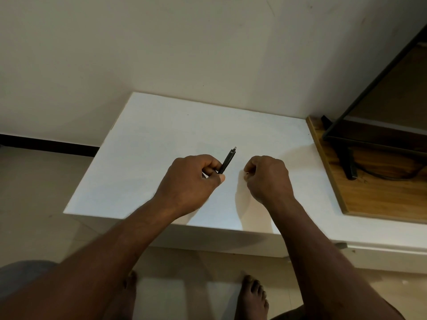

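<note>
Above the white table (161, 135), the left hand (191, 181) is pinching a black pen (227, 161) low down, its top sticking out beyond the grip; the right hand (268, 179) is hanging fisted nearby, gripping nothing visible.

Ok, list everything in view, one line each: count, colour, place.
pen: one, black, held over the tabletop
tabletop: one, white, centre, against the wall
wooden surface: one, brown, right of the tabletop
stand: one, black, on the wooden surface
cable: one, black, beside the stand
skirting: one, black, foot of the wall, left
feet: two, bare, on the floor in front of the tabletop
left hand: one, grips the pen
right hand: one, fingers curled, nothing seen in it, over the tabletop
</note>
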Available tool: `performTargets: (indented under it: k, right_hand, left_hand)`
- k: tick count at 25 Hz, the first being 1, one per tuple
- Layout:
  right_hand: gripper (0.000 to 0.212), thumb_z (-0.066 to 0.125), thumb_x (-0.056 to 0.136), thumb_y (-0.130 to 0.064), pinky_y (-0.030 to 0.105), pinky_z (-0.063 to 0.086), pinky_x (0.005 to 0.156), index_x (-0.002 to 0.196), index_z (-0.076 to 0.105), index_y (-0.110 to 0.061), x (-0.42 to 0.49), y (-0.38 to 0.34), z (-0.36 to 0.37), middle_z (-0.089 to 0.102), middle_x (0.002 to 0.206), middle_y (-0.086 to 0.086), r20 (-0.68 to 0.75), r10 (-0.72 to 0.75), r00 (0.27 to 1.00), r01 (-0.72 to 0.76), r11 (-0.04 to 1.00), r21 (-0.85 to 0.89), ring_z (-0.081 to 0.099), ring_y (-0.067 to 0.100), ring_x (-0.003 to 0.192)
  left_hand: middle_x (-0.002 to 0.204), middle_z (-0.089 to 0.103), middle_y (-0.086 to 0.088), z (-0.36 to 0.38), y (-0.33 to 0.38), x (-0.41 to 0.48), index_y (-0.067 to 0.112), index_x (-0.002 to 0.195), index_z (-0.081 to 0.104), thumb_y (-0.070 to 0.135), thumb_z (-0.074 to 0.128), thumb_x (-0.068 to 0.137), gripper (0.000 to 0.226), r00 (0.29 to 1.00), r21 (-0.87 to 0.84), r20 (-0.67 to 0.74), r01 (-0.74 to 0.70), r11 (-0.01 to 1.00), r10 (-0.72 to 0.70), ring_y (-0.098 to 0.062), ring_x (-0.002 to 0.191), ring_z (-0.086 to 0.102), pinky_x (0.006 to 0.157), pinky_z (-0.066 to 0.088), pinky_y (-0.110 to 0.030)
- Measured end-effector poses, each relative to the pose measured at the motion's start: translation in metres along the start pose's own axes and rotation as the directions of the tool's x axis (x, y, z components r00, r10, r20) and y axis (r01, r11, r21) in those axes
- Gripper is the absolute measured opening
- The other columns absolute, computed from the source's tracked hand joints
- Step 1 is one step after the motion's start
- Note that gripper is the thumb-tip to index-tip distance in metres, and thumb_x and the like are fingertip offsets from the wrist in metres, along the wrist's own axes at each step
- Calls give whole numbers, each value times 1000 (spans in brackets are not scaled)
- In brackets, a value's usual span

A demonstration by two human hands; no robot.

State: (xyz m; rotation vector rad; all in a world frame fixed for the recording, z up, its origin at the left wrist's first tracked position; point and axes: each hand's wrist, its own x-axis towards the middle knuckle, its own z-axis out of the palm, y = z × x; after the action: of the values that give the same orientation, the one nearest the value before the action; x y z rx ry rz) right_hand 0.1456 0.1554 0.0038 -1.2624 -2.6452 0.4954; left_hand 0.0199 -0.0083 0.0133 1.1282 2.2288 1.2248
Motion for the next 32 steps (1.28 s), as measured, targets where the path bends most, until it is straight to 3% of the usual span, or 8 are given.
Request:
performTargets:
  k: [5,10,14,16,19,21,23,32]
  right_hand:
    - [14,66,93,-5,39,61,80,98,77,-11,1,3,0,76,96,8,-16,62,998,-62,998,33,71,28,94]
    - [13,65,90,-12,31,55,73,96,76,-15,-4,-6,4,75,92,4,7,46,999,-46,999,-1,70,26,90]
    - [6,73,84,-15,29,57,65,79,74,-20,-7,-20,-7,72,75,-5,-50,46,998,-32,969,247,71,17,74]
    - [13,73,83,-11,31,62,68,79,77,-24,-7,-24,-18,75,73,-4,-27,79,997,-57,875,480,75,15,70]
    - [17,75,87,-3,34,66,82,85,81,-18,-6,-22,-33,79,85,1,52,102,993,-105,624,774,78,17,77]
    - [18,73,89,5,36,64,90,90,81,-10,-4,-20,-40,79,94,11,83,93,992,-117,463,879,76,18,83]
    - [21,70,89,10,34,63,90,90,79,-9,-4,-19,-44,79,101,17,82,91,992,-111,392,913,74,19,88]
    - [19,70,90,9,37,64,88,96,75,-8,-7,-22,-44,79,100,17,52,74,996,-82,493,866,73,20,86]
  left_hand:
    - [77,70,24,-1,1,0,34,101,76,36,75,88,14,1000,-1,-9,1,1000,-1,3,77,66,73,53,-22]
    - [78,70,23,-2,3,0,33,103,76,34,74,89,14,1000,14,-5,-6,1000,6,0,78,67,74,54,-23]
    - [80,69,24,-2,4,0,32,106,75,34,74,90,16,1000,27,-6,-11,1000,11,1,78,66,70,50,-18]
    - [81,69,23,-2,4,-1,34,107,75,34,73,91,16,1000,25,-4,-10,1000,10,2,78,66,67,46,-16]
    - [86,69,23,-2,4,0,34,109,76,31,72,92,18,999,55,-25,-19,998,21,3,82,64,67,41,-12]
    - [92,69,20,-3,3,2,33,110,76,29,70,94,18,998,74,-56,-11,997,15,3,85,63,69,39,-11]
    - [97,70,17,-3,1,3,31,110,77,26,68,95,18,997,80,-79,6,997,0,-1,87,62,72,40,-11]
    - [96,70,14,-4,2,4,34,107,75,26,66,96,16,996,87,-88,12,996,-5,-5,87,62,73,44,-18]
